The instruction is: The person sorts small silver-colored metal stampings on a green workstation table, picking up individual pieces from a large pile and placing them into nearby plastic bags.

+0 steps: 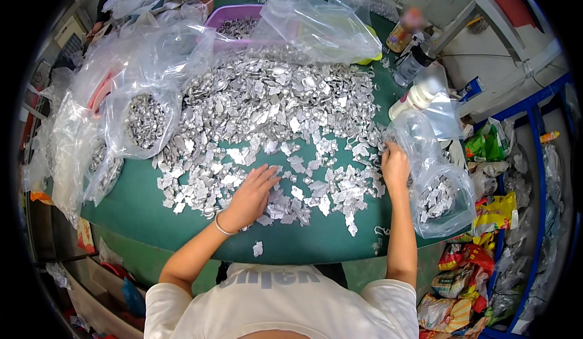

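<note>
Across frame centre: silver pieces (273, 99), heaped on desk (136, 199). Left hand (251, 197), fingers extended, over pieces, lower centre; right hand (396, 166), well apart, fingers bent (grip unclear), mid-right.

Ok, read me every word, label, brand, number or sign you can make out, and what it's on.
I won't copy wording, but print shows here:
White shirt: large grey-blue letters, upside down in this view.
White bottle: small print, too blurred to read.
Yellow bag and red bag: print too small to read.
</note>
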`<state>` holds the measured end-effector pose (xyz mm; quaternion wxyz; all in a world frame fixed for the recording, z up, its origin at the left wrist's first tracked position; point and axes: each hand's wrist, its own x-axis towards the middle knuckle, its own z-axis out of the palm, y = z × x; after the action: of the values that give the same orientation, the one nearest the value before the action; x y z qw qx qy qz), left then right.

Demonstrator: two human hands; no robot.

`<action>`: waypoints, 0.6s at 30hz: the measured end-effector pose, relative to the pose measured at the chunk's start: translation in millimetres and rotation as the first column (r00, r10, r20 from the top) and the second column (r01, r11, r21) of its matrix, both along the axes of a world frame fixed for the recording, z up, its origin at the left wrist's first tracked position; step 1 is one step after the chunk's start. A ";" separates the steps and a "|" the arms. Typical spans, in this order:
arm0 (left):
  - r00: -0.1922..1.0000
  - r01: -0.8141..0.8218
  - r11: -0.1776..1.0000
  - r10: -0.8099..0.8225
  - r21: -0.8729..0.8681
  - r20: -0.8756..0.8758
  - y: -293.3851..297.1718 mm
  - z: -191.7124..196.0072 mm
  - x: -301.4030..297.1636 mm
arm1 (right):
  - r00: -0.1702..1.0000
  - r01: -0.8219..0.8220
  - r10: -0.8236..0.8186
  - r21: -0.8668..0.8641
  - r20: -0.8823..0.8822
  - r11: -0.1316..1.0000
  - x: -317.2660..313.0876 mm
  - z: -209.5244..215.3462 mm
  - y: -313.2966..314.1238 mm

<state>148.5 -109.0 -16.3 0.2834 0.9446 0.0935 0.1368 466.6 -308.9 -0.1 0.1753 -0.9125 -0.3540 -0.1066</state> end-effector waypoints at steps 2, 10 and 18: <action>1.000 0.003 1.000 -0.004 -0.005 -0.002 -0.6 0.8 -0.8 | 0.999 0.030 -0.030 -0.012 -0.019 0.999 3.7 0.7 -0.7; 1.000 -0.014 1.000 0.014 -0.003 -0.008 -0.4 1.2 -2.9 | 0.924 0.000 0.179 0.468 -0.337 0.883 -1.5 56.7 -3.4; 1.000 0.001 1.000 -0.001 -0.009 0.011 -0.3 1.1 0.4 | 0.974 0.142 -0.129 -0.059 0.188 0.988 56.1 59.0 -4.6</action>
<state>148.9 -109.4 -15.2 0.2883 0.9425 0.0923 0.1414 522.7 -313.6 59.0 0.1013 -0.9265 -0.3091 -0.1890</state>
